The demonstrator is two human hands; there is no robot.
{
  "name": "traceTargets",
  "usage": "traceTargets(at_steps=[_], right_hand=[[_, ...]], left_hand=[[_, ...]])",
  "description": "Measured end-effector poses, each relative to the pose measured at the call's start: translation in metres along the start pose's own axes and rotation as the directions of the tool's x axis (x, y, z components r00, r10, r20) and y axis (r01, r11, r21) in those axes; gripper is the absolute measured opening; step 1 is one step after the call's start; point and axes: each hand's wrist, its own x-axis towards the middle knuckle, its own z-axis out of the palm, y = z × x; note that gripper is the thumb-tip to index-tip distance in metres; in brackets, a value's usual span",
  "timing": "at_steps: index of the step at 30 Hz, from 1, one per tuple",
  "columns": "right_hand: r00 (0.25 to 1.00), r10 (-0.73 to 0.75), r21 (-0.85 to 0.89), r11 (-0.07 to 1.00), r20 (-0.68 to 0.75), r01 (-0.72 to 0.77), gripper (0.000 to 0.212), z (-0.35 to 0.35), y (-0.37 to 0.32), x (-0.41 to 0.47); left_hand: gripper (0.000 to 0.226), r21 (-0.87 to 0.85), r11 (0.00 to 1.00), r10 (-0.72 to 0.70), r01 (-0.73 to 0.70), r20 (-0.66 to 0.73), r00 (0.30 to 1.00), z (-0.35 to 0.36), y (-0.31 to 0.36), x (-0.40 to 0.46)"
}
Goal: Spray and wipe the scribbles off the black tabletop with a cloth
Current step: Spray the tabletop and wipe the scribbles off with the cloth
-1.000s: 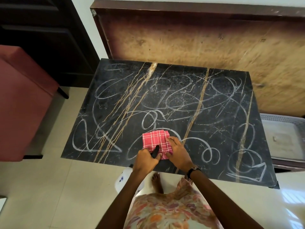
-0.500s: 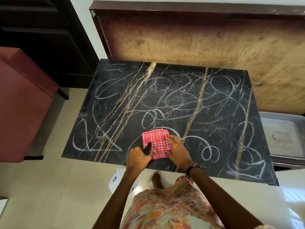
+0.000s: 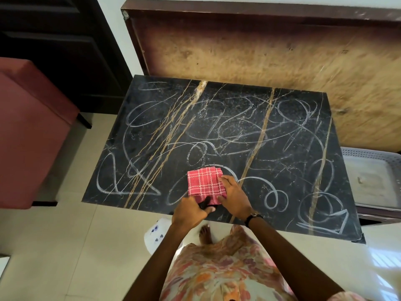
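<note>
White scribbles (image 3: 138, 181) cover the black tabletop (image 3: 282, 170) untouched, so wiping has not begun. At the near edge, the left hand (image 3: 191, 211) is curled around a dark spray-bottle head (image 3: 205, 205); the bottle (image 3: 155, 233) hangs below. The right hand (image 3: 234, 196) rests fingers together on the folded red checked cloth (image 3: 204, 183). Judged next: lift the bottle and spray.

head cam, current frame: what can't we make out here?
- Black object under the left hand: head view, mostly hidden by the fingers; cannot identify.
- White plastic item on the floor: partly hidden by the left arm and the black marble tabletop.
- Scribbles under the red checked cloth: covered.
</note>
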Motion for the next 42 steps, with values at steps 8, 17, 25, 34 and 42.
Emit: traceTargets(at_steps=[8, 17, 25, 34, 42], right_hand=[[0.999, -0.023, -0.010, 1.000, 0.022, 0.024, 0.066, -0.002, 0.002, 0.004], [0.996, -0.045, -0.029, 0.998, 0.071, 0.047, 0.060, -0.011, 0.005, 0.015], [0.999, -0.015, 0.147, 0.989, 0.043, 0.009, 0.051, -0.013, 0.007, 0.029], [0.965, 0.259, 0.337, 0.905, 0.044, -0.259, 0.064, -0.003, -0.001, 0.053], [0.969, 0.173, 0.462, 0.854, 0.178, -0.238, 0.043, -0.004, -0.026, 0.051]], left_hand=[[0.055, -0.052, 0.991, -0.124, 0.121, -0.059, 0.990, -0.006, -0.011, 0.005], [0.052, -0.006, 0.993, -0.122, 0.122, -0.086, 0.989, -0.011, 0.013, 0.027], [0.053, 0.030, 0.987, -0.156, 0.158, -0.060, 0.986, -0.013, 0.006, 0.034], [0.064, -0.188, 0.981, -0.069, 0.043, -0.135, 0.988, -0.018, -0.023, 0.023], [0.030, -0.617, 0.786, -0.162, -0.021, -0.239, 0.957, -0.069, -0.062, -0.006]])
